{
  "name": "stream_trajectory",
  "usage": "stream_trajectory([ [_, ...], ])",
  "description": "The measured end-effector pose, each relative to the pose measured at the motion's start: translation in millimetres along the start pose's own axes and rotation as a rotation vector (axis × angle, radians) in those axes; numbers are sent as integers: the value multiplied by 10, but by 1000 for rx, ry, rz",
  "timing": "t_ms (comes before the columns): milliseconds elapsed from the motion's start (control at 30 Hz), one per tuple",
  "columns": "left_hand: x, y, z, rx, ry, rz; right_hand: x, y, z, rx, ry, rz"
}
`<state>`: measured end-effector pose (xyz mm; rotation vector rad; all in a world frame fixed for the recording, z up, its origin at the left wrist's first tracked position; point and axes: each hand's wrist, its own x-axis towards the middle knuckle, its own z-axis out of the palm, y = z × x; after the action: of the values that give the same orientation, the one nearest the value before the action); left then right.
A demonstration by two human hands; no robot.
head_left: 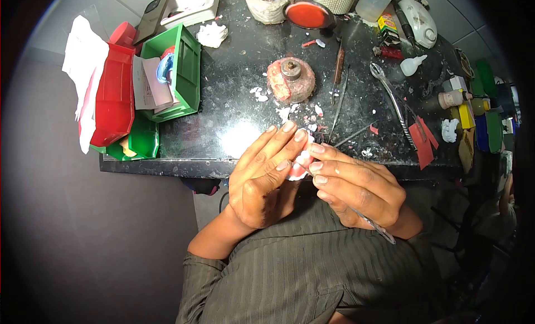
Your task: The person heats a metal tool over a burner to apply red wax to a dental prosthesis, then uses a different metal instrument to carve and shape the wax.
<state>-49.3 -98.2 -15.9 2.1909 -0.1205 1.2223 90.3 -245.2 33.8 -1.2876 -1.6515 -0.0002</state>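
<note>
Between both hands, at the table's front edge, is a small pink and white dental model (298, 171) with tooth-like white parts. My left hand (264, 179) holds it from the left, its fingers covering much of it. In my right hand (362, 190) is a thin metal tool (377, 226); its handle sticks out below the palm and its front end is at the model. The fingers of my right hand are pressed together around the tool. Just beyond the hands stands a round burner (291, 80) with a metal cap, coated in pinkish wax.
Green (186, 73) and red (114, 95) bins stand at the left. Metal tweezers (393, 95), pink wax sheets (422, 143) and a white bulb (413, 65) lie at the right. A round red-filled dish (308, 15) is at the back. White scraps dot the black table (223, 84).
</note>
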Motion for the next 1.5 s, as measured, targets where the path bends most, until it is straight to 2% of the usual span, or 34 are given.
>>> stream_trajectory([
  [367, 4, 2, 27, -75, 18, -30, -9, 27, -23, -24, -13, -32],
  [433, -15, -11, 37, -91, 15, -37, -16, -23, -34, -10, 19, 89],
  [533, -11, -6, 32, -100, 15, -44, -9, 29, -6, 26, 14, 25],
  [900, -37, -24, 40, -50, 22, -27, -21, 14, 22, 0, 8, 24],
  [1067, -50, -18, 57, -135, 45, -58, -34, 27, 9, -22, 17, -6],
  [1167, -46, -2, 29, -198, 33, -92, -19, -1, -20, -2, -1, 73],
  [1500, -34, -8, 47, -58, 47, -73, -12, 49, 59, 15, 22, 26],
])
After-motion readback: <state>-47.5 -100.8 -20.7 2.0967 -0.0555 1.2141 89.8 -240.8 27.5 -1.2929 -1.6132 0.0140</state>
